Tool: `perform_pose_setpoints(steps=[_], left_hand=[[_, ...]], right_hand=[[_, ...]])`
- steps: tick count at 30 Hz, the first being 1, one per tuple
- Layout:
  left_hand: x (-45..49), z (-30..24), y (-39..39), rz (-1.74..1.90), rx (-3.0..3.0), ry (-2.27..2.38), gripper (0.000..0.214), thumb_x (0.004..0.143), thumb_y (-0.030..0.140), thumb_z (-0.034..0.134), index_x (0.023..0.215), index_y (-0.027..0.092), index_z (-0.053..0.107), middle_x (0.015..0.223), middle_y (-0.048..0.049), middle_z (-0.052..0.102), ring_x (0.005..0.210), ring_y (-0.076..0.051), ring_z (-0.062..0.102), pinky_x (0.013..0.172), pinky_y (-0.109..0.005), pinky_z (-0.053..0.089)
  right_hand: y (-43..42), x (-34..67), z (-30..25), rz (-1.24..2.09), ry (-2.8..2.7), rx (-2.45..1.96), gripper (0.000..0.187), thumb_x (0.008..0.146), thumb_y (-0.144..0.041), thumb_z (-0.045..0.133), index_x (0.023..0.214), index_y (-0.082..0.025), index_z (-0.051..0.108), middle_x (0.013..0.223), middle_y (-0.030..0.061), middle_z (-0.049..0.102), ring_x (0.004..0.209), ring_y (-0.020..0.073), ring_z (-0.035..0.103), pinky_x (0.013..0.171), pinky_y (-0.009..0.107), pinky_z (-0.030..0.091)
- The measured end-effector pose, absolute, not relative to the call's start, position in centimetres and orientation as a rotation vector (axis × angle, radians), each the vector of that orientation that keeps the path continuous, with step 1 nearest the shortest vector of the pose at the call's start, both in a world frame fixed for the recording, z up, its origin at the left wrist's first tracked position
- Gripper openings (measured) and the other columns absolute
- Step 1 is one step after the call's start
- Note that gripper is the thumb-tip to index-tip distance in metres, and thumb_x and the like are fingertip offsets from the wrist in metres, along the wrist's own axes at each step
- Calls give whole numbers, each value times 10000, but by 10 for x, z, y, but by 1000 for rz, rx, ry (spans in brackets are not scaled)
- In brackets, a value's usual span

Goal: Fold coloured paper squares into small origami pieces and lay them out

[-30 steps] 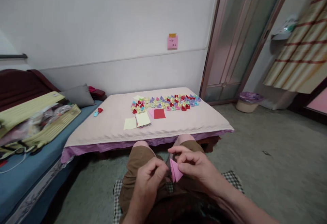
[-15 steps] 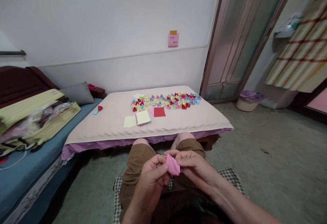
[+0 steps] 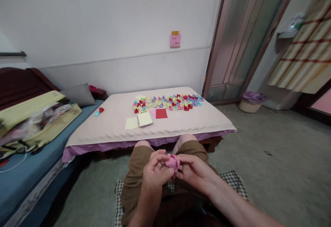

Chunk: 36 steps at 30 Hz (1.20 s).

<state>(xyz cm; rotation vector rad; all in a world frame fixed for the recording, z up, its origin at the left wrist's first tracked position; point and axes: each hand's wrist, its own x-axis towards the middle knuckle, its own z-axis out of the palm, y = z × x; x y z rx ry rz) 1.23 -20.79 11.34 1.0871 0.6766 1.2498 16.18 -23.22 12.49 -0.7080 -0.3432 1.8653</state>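
Between my two hands, above my lap, is a piece of folded pink paper (image 3: 172,163), its layers bulging apart. My left hand (image 3: 157,171) grips it from the left, thumb at its lower edge and fingers behind. From the right, my right hand (image 3: 192,168) pinches its side with thumb and fingertips. On the low bed in front lie rows of small folded paper pieces (image 3: 165,103) in many colours. Nearer me are a stack of pale yellow paper squares (image 3: 145,119), a single pale yellow sheet (image 3: 131,123) and a red square sheet (image 3: 161,113) overlapping a pink one.
The low bed (image 3: 108,127) has a cream cover. A small red and blue item (image 3: 99,111) lies at its left. Further left is a blue mattress (image 3: 49,144) with an opened yellow bag (image 3: 51,123). A lined bin (image 3: 250,102) stands right, by the sliding door (image 3: 238,40).
The pink paper has been turned and its shape looks rounder, with layers opened. My left fingers have lifted and shifted around it. The papers on the bed have not moved.
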Motion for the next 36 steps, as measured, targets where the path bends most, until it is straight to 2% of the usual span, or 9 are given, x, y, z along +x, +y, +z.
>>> perform_pose_setpoints(steps=[7,14,19,27,30,33,36], left_hand=[[11,114,-214,1328,1605,967,139,694,166,696,831,177,719,1123,-90,529,695,-113,609,582,-238,532],[11,122,-220,1420,1944,1055,193,776,152,648,931,224,738,1140,-93,563,915,-198,634,827,-354,540],[11,112,-221,1552,2196,1055,231,802,116,613,979,213,726,1174,-113,563,975,-218,605,836,-356,533],[13,108,-224,1587,2211,1159,134,807,127,607,851,196,713,1045,-94,623,924,-208,623,818,-332,523],[12,112,-224,1556,2083,1211,142,808,138,591,777,199,715,976,-73,637,889,-197,634,783,-304,518],[9,115,-219,1542,1904,1299,151,779,148,602,678,193,705,891,-52,641,833,-187,637,737,-283,508],[6,113,-210,1569,1760,1364,147,735,161,635,598,185,684,815,-37,634,790,-183,630,696,-268,496]], right_hand=[[-233,158,125,1880,-352,-735,87,720,-94,630,766,-100,704,732,60,728,727,149,655,752,267,447],[-233,157,122,1845,-329,-762,86,711,-80,630,738,-112,705,714,35,721,688,124,640,740,257,462],[-233,156,124,1805,-337,-766,63,709,-101,673,754,-106,716,706,36,720,683,125,635,718,248,475],[-232,150,119,1693,-381,-755,32,695,-141,721,708,-116,706,679,27,685,637,128,602,616,236,463],[-233,146,117,1662,-402,-760,75,730,-196,714,727,-122,708,669,27,672,644,137,597,622,244,459],[-238,143,116,1593,-466,-792,112,754,-251,701,750,-139,709,743,33,682,709,146,602,660,247,459],[-242,139,114,1471,-666,-900,61,698,-184,691,744,-146,702,736,19,672,665,143,571,621,249,443]])
